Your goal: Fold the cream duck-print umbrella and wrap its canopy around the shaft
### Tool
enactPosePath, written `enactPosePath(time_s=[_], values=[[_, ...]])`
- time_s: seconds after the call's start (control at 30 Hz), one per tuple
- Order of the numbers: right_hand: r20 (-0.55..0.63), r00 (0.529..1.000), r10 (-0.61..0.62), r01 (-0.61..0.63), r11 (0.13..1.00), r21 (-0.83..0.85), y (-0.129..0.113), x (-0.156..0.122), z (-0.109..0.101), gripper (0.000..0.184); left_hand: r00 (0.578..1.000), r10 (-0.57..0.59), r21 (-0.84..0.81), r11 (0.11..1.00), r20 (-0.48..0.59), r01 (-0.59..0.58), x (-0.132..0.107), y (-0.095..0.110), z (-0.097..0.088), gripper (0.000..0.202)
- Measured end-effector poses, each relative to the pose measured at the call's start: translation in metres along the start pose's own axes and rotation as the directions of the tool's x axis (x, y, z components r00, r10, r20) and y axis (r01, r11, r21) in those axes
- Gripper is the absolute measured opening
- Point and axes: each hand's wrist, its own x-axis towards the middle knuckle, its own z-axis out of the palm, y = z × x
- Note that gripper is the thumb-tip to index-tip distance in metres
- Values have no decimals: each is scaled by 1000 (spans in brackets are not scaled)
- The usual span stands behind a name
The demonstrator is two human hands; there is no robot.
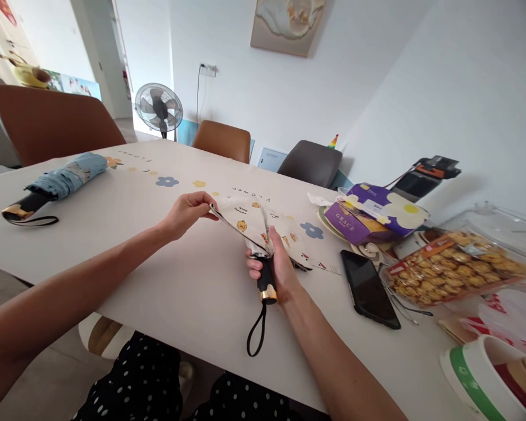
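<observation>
A cream folding umbrella with small printed figures lies half gathered over the table, its black and gold handle pointing toward me. My right hand is closed round the shaft and the top of the handle. From the handle's end hangs a black wrist strap. My left hand pinches the dark-edged corner of the canopy and holds it out to the left. Some folds spread loose beyond and to the right of my right hand. At the table's left lies a blue folded umbrella, touched by neither hand.
On the right are a black phone, a clear tub of cookies, purple boxes, and paper tubs at the near corner. Chairs line the far side of the white table; a fan stands behind.
</observation>
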Motion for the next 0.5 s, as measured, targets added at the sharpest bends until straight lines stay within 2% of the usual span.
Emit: enactPosePath(time_s=[0.2, 0.33, 0.5], values=[[-143, 986, -90, 73, 990, -119, -4, 8, -4, 26, 997, -1, -53, 999, 75, 5, 4, -11, -1, 14], [-137, 986, -95, 77, 988, -133, -6, 11, -4, 23, 995, -33, -20, 999, 89, 35, 7, -21, -1, 16], [-128, 990, -62, 44, 989, -141, -9, 9, -2, 23, 996, -18, 29, 999, 91, 16, 8, -22, -3, 17]])
